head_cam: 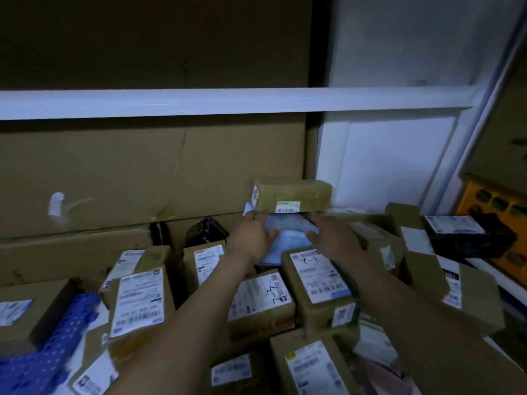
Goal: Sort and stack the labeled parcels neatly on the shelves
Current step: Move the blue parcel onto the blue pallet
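Pale-blue plastic pinched near its far left corner by the left fingers (256,216), thumb clamped on the near side, so left hand (252,235) gripping the soft mailer (288,228). Right fingers (318,220) laid out straight along the mailer's right side, right hand (335,239) flat and not closed round anything. Mailer sitting far and central in the pile, wedged under a tape-wrapped brown parcel (293,195) and just beyond the near box marked 7-4 (316,280).

Looks like mid-tidy of that little stack. Best to steady the brown parcel before tugging, slide the mailer out level, then square both up against the big cardboard sheet (114,172) behind. Worth watching that slippery film, an easy way to topple the top parcel.

Containers: blue perforated crate (57,337) near left, half buried among labelled boxes, contents impossible to make out. Yellow crate (496,195) far right, insides hidden too, black parcel (467,238) parked right in front.
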